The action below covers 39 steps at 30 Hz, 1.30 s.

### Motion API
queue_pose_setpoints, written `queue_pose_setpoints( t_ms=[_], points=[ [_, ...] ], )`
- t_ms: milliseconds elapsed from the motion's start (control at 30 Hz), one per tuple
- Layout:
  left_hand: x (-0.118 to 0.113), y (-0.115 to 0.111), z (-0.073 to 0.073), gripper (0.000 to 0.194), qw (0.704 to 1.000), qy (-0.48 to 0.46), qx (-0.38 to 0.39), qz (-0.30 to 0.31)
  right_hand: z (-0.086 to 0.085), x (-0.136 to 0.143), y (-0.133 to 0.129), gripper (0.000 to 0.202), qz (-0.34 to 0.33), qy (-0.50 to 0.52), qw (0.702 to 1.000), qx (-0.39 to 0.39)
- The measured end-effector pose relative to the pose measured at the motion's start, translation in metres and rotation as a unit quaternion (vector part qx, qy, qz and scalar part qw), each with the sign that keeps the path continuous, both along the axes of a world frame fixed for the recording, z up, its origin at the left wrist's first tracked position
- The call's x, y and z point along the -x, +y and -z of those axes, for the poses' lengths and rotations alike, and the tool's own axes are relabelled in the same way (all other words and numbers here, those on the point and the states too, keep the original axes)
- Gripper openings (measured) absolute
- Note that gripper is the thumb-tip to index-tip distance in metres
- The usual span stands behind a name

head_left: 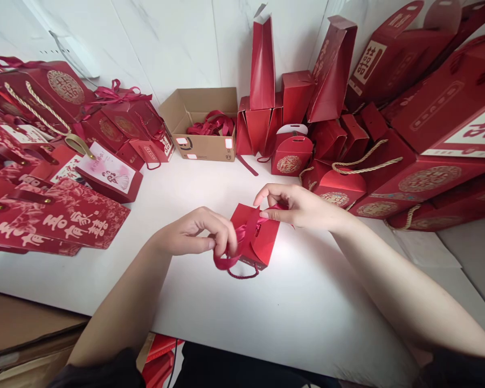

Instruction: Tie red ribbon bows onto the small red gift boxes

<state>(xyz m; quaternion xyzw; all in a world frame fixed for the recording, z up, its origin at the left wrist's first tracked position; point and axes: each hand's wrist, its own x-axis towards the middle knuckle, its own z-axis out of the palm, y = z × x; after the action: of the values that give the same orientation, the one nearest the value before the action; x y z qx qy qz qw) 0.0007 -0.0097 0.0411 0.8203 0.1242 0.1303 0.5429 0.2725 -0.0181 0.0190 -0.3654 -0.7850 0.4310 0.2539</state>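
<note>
a small red gift box (269, 237) stands on the white table (267, 323), in front of the person and between the two hands, with a dark red satin ribbon (251, 229) running across its top and a dark red cord handle (244, 277) curving out at its near side. the left hand (204, 231) is at the box's left edge, its fingers curled down over a loop of the satin ribbon and the thumb brought in against them, the loop hanging just below. the right hand (289, 207) is over the far right part of the box, thumb laid on the satin ribbon and index finger arched above; it seems to pinch the satin ribbon, though its own folded fingers hide part of the hold.

behind the box, well apart from the hands, an open cardboard carton (206, 151) holds a heap of red ribbon (214, 125). just right of the carton are tall red boxes (263, 62) and a round-topped box with a gold emblem (293, 156). larger red boxes are stacked at the far right, one bearing a white double-happiness panel (369, 62). on the left are floral red gift bags (83, 215) with white characters, a box with a pink printed front (111, 170) and a ribbon-tied box (123, 110).
</note>
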Motion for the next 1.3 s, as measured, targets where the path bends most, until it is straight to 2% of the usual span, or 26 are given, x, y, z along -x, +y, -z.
queue_pose_setpoints(
  t_ms=[133, 200, 300, 400, 467, 600, 767, 1000, 1300],
  points=[
    [0.006, 0.003, -0.006, 0.032, 0.995, 0.031, 0.066, 0.068, -0.002, 0.0, -0.001, 0.019, 0.004, 0.011, 1.0, -0.014],
    [0.007, 0.002, -0.006, 0.03, 0.995, 0.036, 0.077, 0.061, -0.002, -0.001, -0.001, 0.017, 0.003, 0.026, 1.0, -0.015],
    [0.005, -0.004, -0.005, 0.017, 0.993, 0.051, 0.098, -0.052, -0.004, -0.001, -0.002, 0.015, -0.015, 0.042, 0.999, -0.005],
    [-0.002, -0.009, -0.002, 0.012, 0.973, 0.059, 0.132, -0.179, -0.007, -0.001, -0.004, 0.014, -0.034, 0.047, 0.998, 0.012],
    [-0.006, -0.011, 0.001, 0.015, 0.962, 0.079, 0.134, -0.225, -0.009, 0.0, -0.005, 0.015, -0.035, 0.045, 0.998, 0.015],
    [-0.014, -0.017, 0.003, 0.026, 0.952, 0.144, 0.053, -0.266, -0.011, 0.002, -0.007, 0.018, -0.035, 0.035, 0.999, -0.001],
    [-0.016, -0.027, -0.002, 0.033, 0.941, 0.204, -0.004, -0.27, -0.009, 0.004, -0.008, 0.018, -0.038, 0.025, 0.999, -0.013],
    [-0.01, -0.022, -0.007, 0.036, 0.95, 0.234, 0.084, -0.191, -0.01, 0.003, -0.008, 0.016, -0.042, 0.011, 0.999, 0.001],
    [-0.006, -0.015, -0.006, 0.035, 0.945, 0.247, 0.11, -0.184, -0.009, -0.001, -0.006, 0.014, -0.043, -0.002, 0.999, 0.002]
  ],
)
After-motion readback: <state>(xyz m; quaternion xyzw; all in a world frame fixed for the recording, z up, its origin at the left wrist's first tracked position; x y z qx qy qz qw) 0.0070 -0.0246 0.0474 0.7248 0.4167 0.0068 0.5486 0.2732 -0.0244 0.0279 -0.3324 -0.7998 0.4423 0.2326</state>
